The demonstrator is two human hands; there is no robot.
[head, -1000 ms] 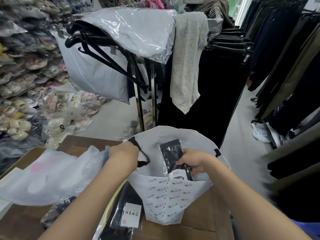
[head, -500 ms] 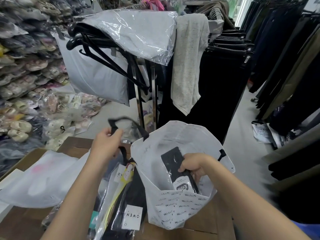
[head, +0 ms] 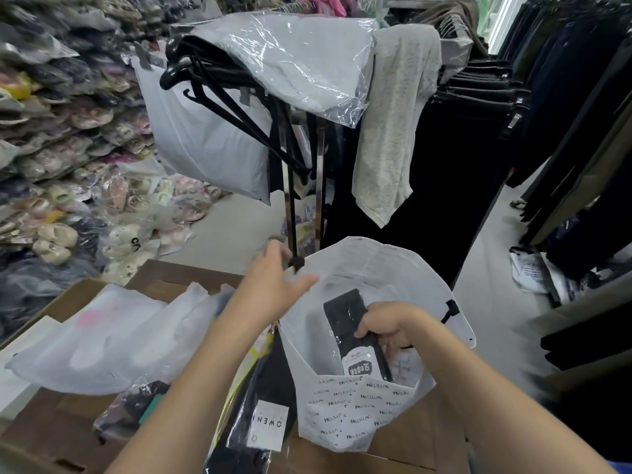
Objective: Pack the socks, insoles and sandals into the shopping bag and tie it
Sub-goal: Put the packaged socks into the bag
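A white shopping bag [head: 349, 415] printed with small logos stands open on the brown table. My right hand [head: 386, 325] is inside it, shut on a black sock pack [head: 345, 316] with a white label. My left hand [head: 273, 282] is at the bag's far left rim, fingers spread, near the black handle [head: 295, 261]; whether it grips the rim is unclear. Another black sock pack with a white tag [head: 270, 405] lies just left of the bag. A clear bag with dark contents [head: 136, 405] lies further left.
Translucent white plastic bags [head: 102, 340] cover the table's left side. A clothes rack [head: 307, 172] with hangers, wrapped garments and a grey cloth stands right behind the table. Bagged sandals are piled on the left; dark clothing hangs on the right.
My left hand let go of the black handle loop it had lifted and moved right to the bag's rim. My right hand pushed the sock pack a little deeper into the bag.
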